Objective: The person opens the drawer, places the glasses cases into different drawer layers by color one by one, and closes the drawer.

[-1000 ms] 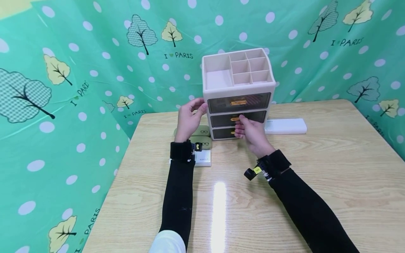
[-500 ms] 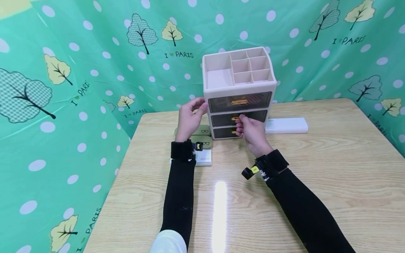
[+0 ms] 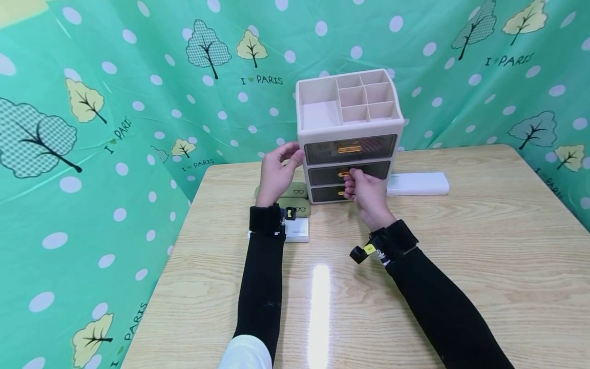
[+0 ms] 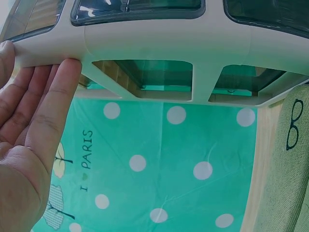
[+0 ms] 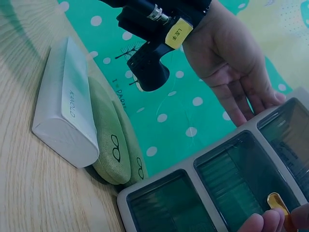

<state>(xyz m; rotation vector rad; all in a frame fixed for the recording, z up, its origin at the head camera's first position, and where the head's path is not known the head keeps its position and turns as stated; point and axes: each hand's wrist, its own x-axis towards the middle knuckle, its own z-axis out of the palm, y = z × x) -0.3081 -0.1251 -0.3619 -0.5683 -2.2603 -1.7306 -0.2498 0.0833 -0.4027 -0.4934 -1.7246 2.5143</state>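
Observation:
A white desktop drawer organizer [image 3: 350, 129] stands at the back of the table, with divided compartments on top and three dark see-through drawers with gold handles. My right hand [image 3: 367, 197] pinches the gold handle [image 5: 276, 200] of the middle drawer [image 3: 318, 176] between thumb and fingers. All the drawers sit flush in the frame. At the organizer's left side is my left hand [image 3: 275, 171]: its nearly straight fingers [image 4: 54, 104] touch the side wall, and the thumb lies at the front corner.
Two green glasses cases [image 3: 295, 207] and a white box [image 3: 297, 230] lie left of the organizer. To its right is a long white case [image 3: 419, 183]. A green patterned cloth [image 3: 239, 41] hangs behind the wooden table [image 3: 484, 246].
Both hands keep their places on the organizer. My right wrist and forearm have shifted slightly to the left; the drawers have not visibly moved.

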